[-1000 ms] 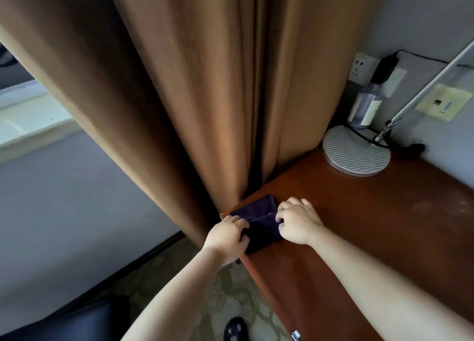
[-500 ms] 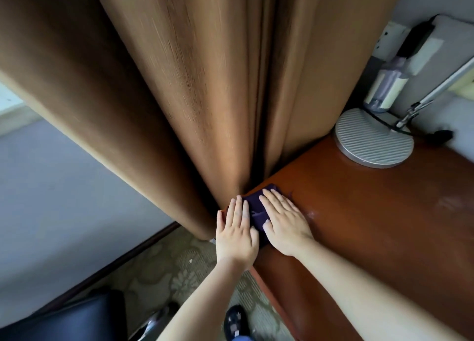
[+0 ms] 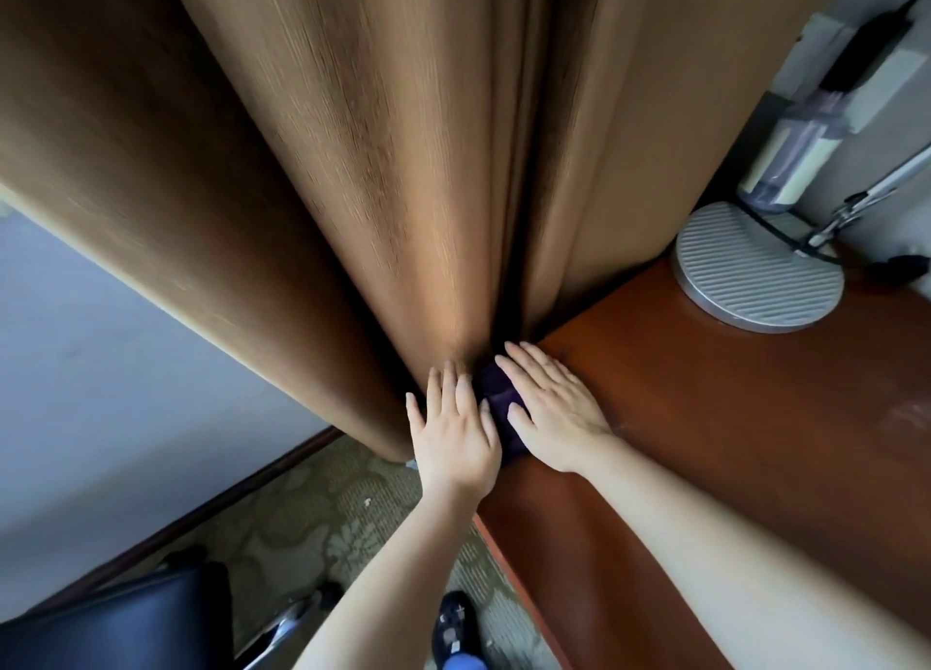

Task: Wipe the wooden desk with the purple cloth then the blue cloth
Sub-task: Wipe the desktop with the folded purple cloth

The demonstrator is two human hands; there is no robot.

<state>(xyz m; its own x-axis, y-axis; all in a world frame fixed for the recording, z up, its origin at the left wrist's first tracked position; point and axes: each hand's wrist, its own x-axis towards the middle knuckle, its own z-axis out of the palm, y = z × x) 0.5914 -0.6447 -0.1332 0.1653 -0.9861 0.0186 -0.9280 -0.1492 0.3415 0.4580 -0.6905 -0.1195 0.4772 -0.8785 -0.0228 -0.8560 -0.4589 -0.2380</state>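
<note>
A dark purple cloth [image 3: 497,398] lies folded on the far left corner of the reddish wooden desk [image 3: 730,417], right against the brown curtain. My left hand [image 3: 456,425] lies flat on the cloth's left part with fingers straight. My right hand [image 3: 551,405] presses flat on its right part, fingers spread and pointing to the curtain. Only a narrow strip of the cloth shows between the two hands. No blue cloth is in view.
A heavy brown curtain [image 3: 403,165] hangs along the desk's left end. A round grey lamp base [image 3: 758,279] with its metal arm stands at the back, a bottle [image 3: 788,165] behind it by a wall socket. A dark chair seat [image 3: 116,619] is lower left.
Both hands went from curled, pinching the cloth's near edge, to lying flat on it. They have slid with the cloth toward the curtain. The camera has moved closer.
</note>
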